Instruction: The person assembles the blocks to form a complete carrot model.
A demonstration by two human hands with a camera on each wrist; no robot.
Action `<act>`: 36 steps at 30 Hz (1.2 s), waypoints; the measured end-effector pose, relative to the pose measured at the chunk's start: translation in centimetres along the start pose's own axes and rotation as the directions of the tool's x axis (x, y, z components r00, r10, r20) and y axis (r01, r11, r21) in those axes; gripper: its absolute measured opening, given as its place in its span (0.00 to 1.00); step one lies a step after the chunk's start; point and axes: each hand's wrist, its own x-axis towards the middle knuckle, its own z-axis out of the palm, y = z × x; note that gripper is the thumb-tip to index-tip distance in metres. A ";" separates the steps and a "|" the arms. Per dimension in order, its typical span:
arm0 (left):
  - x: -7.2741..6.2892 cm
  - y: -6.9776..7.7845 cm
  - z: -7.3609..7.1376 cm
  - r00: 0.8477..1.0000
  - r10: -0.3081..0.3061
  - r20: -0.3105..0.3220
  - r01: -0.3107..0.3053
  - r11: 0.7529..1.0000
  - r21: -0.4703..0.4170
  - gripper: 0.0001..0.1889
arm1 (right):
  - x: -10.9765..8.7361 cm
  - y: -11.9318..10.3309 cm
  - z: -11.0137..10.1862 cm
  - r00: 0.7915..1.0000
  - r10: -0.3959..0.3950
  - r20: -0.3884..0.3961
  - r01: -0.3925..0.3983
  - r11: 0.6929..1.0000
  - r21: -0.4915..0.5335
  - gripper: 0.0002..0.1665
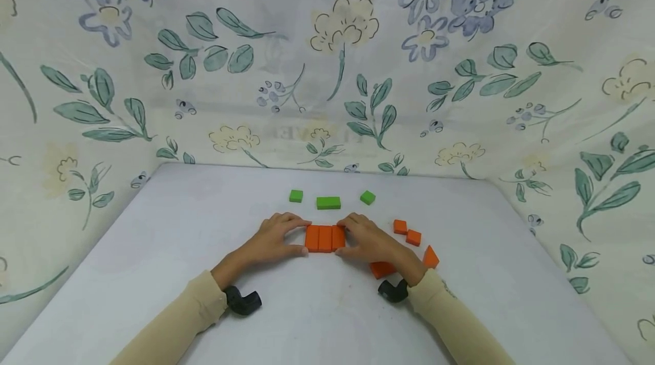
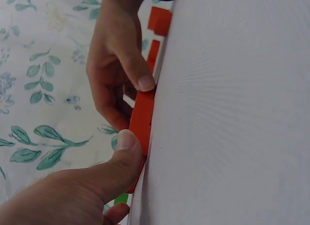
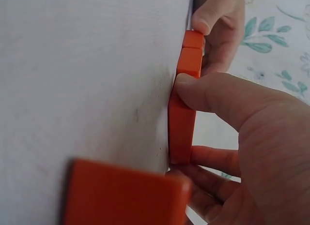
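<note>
Near the middle of a plain white table (image 1: 327,319), three orange blocks (image 1: 325,239) lie side by side in a snug row. The left hand (image 1: 271,240) holds the row's left end between curved thumb and fingers, spread about a block's length; the right hand (image 1: 369,240) holds the right end much the same way. Just beyond lie three green blocks (image 1: 328,203), apart from one another. Off to the right are two small orange cubes (image 1: 400,227), an orange triangle (image 1: 431,257) and a partly hidden orange piece (image 1: 382,269). Pale cloth (image 1: 204,103), printed with blue flowers, cream blooms and green leaves, surrounds the table's back and sides
</note>
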 end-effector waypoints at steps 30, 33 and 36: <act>2.6 0.7 1.0 1.000 0.002 0.017 -0.002 1.000 -0.017 0.38 | -1.5 1.1 -1.6 0.991 0.129 0.019 -0.129 0.992 0.003 0.46; 2.2 0.2 1.0 1.000 -0.010 -0.005 0.010 1.000 -0.014 0.41 | -2.3 1.2 -2.9 0.990 0.139 -0.009 -0.138 0.989 0.054 0.46; 1.8 -0.1 0.9 1.000 -0.005 -0.020 0.004 0.999 -0.034 0.39 | -3.8 2.4 -5.0 0.983 0.168 -0.080 -0.159 0.981 0.107 0.38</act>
